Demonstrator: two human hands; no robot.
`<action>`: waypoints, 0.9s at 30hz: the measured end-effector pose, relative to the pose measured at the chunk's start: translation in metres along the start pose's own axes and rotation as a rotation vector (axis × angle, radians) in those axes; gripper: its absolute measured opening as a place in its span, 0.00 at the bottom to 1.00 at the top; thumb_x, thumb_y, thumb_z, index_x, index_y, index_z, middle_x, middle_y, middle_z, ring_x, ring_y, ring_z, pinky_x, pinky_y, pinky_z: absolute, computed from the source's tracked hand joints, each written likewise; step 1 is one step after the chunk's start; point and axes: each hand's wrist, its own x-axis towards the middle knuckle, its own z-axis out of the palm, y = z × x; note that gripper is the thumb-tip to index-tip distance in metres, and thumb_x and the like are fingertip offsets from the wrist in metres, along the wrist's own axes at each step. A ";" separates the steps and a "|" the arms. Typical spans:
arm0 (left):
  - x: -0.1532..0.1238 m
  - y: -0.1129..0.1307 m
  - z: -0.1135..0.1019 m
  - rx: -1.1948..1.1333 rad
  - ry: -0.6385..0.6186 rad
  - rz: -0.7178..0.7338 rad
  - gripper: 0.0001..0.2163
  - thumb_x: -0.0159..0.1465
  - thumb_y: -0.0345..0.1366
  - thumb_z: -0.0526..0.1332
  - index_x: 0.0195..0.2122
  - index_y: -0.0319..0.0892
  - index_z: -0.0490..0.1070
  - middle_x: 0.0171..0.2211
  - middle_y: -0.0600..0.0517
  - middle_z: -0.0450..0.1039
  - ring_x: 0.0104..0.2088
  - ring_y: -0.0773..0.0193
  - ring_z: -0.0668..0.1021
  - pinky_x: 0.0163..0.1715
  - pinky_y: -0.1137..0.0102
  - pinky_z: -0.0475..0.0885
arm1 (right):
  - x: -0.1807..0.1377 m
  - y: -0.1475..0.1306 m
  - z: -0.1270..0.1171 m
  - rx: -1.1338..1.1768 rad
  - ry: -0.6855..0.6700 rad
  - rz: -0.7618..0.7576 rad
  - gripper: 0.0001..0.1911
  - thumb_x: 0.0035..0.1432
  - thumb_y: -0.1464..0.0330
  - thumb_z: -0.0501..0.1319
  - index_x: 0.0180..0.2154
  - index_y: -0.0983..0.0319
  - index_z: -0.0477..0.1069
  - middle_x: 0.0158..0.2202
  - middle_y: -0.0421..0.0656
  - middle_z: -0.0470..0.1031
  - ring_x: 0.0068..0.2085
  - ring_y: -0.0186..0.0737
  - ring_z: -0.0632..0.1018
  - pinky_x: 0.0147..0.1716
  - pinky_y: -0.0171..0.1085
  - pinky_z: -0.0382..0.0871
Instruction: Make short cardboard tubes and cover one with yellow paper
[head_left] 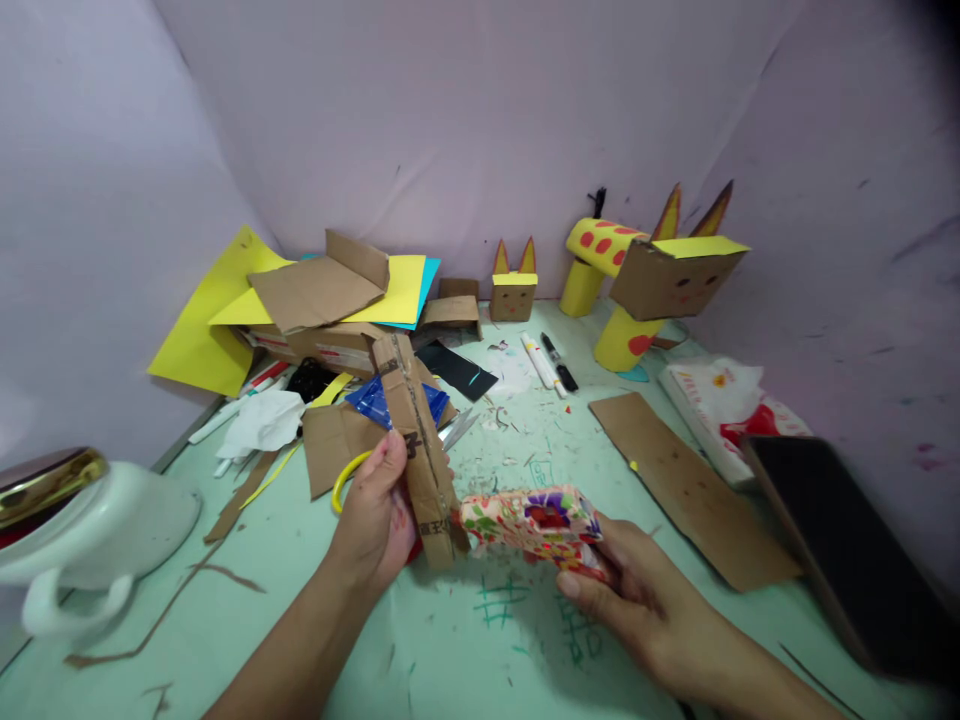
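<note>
one head cam, looks forward and down: left hand (pixel 375 512) and right hand (pixel 637 592) close at 6 o'clock, wall (pixel 465 120) far at 12.

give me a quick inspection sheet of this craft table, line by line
surface: green table, pen-marked and littered with cardboard scraps
work things: folded cardboard strip, held on end and tilted; floral-patterned tool touches its lower end
clutter: flat cardboard sheet, yellow paper, markers, white mug, dark flat device
hands: left hand grips the cardboard strip; right hand grips the floral-patterned tool
cables: nothing seen
surroundings: pale backdrop; spotted cardboard animal and small eared box at the back
</note>
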 end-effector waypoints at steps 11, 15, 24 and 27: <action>0.001 0.000 0.002 0.015 0.016 0.026 0.10 0.67 0.33 0.51 0.37 0.36 0.71 0.24 0.48 0.76 0.23 0.65 0.78 0.24 0.73 0.77 | -0.003 0.004 0.001 -0.099 0.016 -0.034 0.12 0.59 0.63 0.52 0.37 0.62 0.70 0.27 0.42 0.72 0.28 0.41 0.71 0.28 0.35 0.66; 0.002 0.002 0.001 0.024 0.041 0.032 0.10 0.66 0.34 0.51 0.36 0.36 0.70 0.23 0.49 0.75 0.20 0.65 0.77 0.21 0.71 0.76 | -0.002 0.003 0.001 -0.133 0.042 -0.049 0.10 0.59 0.63 0.53 0.33 0.61 0.70 0.27 0.41 0.72 0.28 0.41 0.72 0.28 0.34 0.65; 0.004 0.005 -0.001 0.023 0.054 0.077 0.11 0.66 0.35 0.52 0.35 0.36 0.71 0.23 0.51 0.74 0.22 0.66 0.77 0.26 0.72 0.77 | -0.003 -0.002 -0.002 -0.121 -0.002 -0.116 0.07 0.58 0.67 0.53 0.32 0.60 0.68 0.24 0.37 0.69 0.25 0.37 0.69 0.26 0.32 0.63; 0.005 0.006 -0.002 0.021 0.048 0.082 0.10 0.66 0.35 0.52 0.36 0.37 0.71 0.24 0.50 0.75 0.22 0.66 0.76 0.26 0.71 0.77 | -0.004 -0.003 -0.002 -0.134 0.000 -0.136 0.07 0.59 0.66 0.52 0.31 0.60 0.67 0.24 0.37 0.68 0.25 0.37 0.69 0.25 0.32 0.63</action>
